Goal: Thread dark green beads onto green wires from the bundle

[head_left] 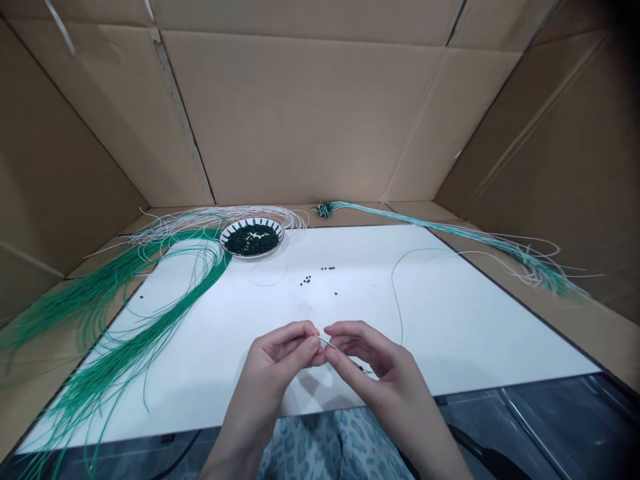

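Both my hands are up close together over the board, and each grip is closed. My left hand (pixel 280 357) pinches a thin wire (pixel 343 349) between thumb and fingertips, and my right hand (pixel 373 363) has its fingers curled in around the other stretch of it. A tiny dark bead (pixel 361 365) sits on the wire right by my right fingers, though it's too small to make out much more. A fine green cord (pixel 396 297) loops away from near my right hand, up and over to the right.

Under my hands is a white board (pixel 450 313). A few loose black beads (pixel 315 277) lie on it, just far of my hands. Farther back at the left sits a patterned plate (pixel 253 255) heaped with dark beads, with pale strands (pixel 215 217) curling around behind it. A big bunch of green cords (pixel 100 320) sprawls across the left side, and a teal-and-white bundle (pixel 500 248) stretches along the right. Cardboard walls (pixel 300 113) box everything in, and my patterned trousers (pixel 330 447) show at the near edge.
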The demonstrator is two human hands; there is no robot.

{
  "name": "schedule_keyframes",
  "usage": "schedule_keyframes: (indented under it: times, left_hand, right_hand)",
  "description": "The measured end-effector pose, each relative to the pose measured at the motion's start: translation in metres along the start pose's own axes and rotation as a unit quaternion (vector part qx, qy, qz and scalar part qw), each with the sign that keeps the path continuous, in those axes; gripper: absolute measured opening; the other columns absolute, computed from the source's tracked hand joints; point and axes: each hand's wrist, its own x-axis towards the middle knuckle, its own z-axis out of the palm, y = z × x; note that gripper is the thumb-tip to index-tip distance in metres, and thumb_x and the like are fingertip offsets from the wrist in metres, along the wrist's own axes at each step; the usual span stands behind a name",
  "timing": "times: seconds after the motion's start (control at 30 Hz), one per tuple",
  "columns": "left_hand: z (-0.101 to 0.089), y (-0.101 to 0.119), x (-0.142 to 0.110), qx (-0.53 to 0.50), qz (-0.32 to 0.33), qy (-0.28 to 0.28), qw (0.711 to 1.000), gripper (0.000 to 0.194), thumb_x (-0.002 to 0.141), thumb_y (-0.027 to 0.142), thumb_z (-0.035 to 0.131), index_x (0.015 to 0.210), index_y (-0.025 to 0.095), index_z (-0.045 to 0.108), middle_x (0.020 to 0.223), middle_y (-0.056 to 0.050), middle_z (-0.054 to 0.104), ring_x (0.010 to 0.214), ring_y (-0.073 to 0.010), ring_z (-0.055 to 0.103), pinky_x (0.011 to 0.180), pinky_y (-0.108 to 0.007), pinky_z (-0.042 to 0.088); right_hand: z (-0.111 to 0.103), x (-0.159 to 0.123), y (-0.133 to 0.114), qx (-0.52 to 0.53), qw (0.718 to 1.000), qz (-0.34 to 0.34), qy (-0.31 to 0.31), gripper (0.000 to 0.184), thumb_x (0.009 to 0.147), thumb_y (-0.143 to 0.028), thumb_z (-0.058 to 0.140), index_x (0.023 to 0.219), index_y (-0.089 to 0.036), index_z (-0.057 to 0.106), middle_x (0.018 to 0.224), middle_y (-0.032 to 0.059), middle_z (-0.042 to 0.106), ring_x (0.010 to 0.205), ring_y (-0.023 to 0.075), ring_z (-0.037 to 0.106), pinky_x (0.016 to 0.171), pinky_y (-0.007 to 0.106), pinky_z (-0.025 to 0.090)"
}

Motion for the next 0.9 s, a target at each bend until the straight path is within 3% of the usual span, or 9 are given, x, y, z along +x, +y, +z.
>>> schedule_keyframes:
  times: [0.1,0.2,0.47,0.57,0.73,0.9]
  left_hand:
    - [0.003,0.002,-0.003,0.001,-0.004,0.017,1.000,0.019,0.065,0.031,0.096,0.071,0.018,0.083,0.066,0.003,0.074,0.064,-0.0079,0.070,0.065,-0.010,0.055]
    - [0.003,0.005,-0.006,0.007,-0.006,0.038,0.999,0.018,0.065,0.029,0.097,0.077,0.020,0.086,0.063,0.002,0.077,0.062,-0.0086,0.072,0.065,-0.010,0.056]
    - [0.005,0.009,-0.011,-0.009,0.002,0.023,1.000,0.012,0.067,0.022,0.094,0.075,0.022,0.085,0.062,0.002,0.078,0.060,-0.0082,0.073,0.062,-0.009,0.056]
    - [0.001,0.000,-0.001,0.018,0.031,0.025,0.999,0.008,0.071,0.021,0.090,0.075,0.023,0.085,0.070,0.002,0.081,0.068,-0.0103,0.075,0.066,-0.012,0.058]
    - [-0.011,-0.021,0.024,0.074,0.059,0.070,0.993,0.012,0.071,0.020,0.090,0.082,0.020,0.085,0.080,0.000,0.083,0.075,-0.0136,0.077,0.075,-0.017,0.060]
    - [-0.018,-0.021,0.025,0.087,0.057,0.101,0.989,0.013,0.074,0.024,0.090,0.086,0.023,0.085,0.085,0.002,0.083,0.076,-0.0116,0.077,0.075,-0.015,0.058]
  right_hand:
    - [0.011,0.000,-0.007,0.032,0.998,-0.025,0.044,0.013,0.092,-0.033,0.071,0.082,-0.026,0.074,0.083,-0.0017,0.074,0.080,0.0154,0.068,0.075,0.022,0.054]
    - [0.015,-0.004,-0.012,0.056,0.994,-0.031,0.090,0.013,0.090,-0.030,0.071,0.078,-0.027,0.071,0.077,-0.0050,0.070,0.075,0.0122,0.065,0.071,0.018,0.052]
    - [0.020,-0.011,-0.018,0.052,0.994,-0.062,0.079,0.011,0.087,-0.019,0.068,0.079,-0.027,0.069,0.088,-0.0054,0.075,0.086,0.0116,0.071,0.079,0.018,0.055]
    - [0.022,0.001,-0.004,0.063,0.994,-0.059,0.067,0.010,0.089,-0.020,0.068,0.080,-0.026,0.069,0.086,-0.0034,0.076,0.085,0.0136,0.073,0.079,0.021,0.057]
    - [0.025,0.030,0.039,0.071,0.992,-0.029,0.102,0.016,0.087,-0.033,0.072,0.078,-0.021,0.067,0.081,0.0029,0.073,0.080,0.0200,0.072,0.077,0.032,0.059]
    - [0.021,0.036,0.053,0.083,0.988,-0.009,0.133,0.018,0.089,-0.036,0.070,0.081,-0.022,0.063,0.080,0.0022,0.073,0.074,0.0179,0.071,0.069,0.030,0.057]
